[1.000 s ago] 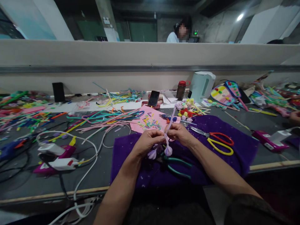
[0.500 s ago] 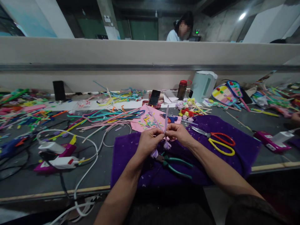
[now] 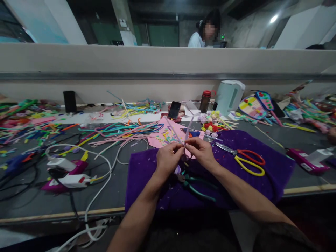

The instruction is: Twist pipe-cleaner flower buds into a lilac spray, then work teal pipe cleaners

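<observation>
My left hand (image 3: 170,156) and my right hand (image 3: 201,150) meet above a purple cloth (image 3: 143,175), both closed in a pinch. Between the fingertips are lilac pipe cleaners (image 3: 188,128); two ends stick up and spread apart in a V. A fluffy lilac tuft (image 3: 177,170) shows below my left hand. Just under the hands lie green-handled pliers (image 3: 198,189) on the cloth. To the right of my right hand rest scissors (image 3: 248,161) with one red and one yellow handle. Behind the fingers is a pink sheet (image 3: 156,139) scattered with short coloured clippings.
Pipe cleaners (image 3: 126,131) lie in bundles behind and to the left. Power strips (image 3: 65,176) with white cables are at left. A phone (image 3: 174,110), a red-capped bottle (image 3: 206,101), a pale green kettle (image 3: 229,98) and small pompom flowers (image 3: 210,124) stand or lie at the back.
The upright lilac ends have spread wider apart. The fingers have shifted slightly, and the tuft that hung under my right fingers is now mostly hidden. The whole view has shifted a little.
</observation>
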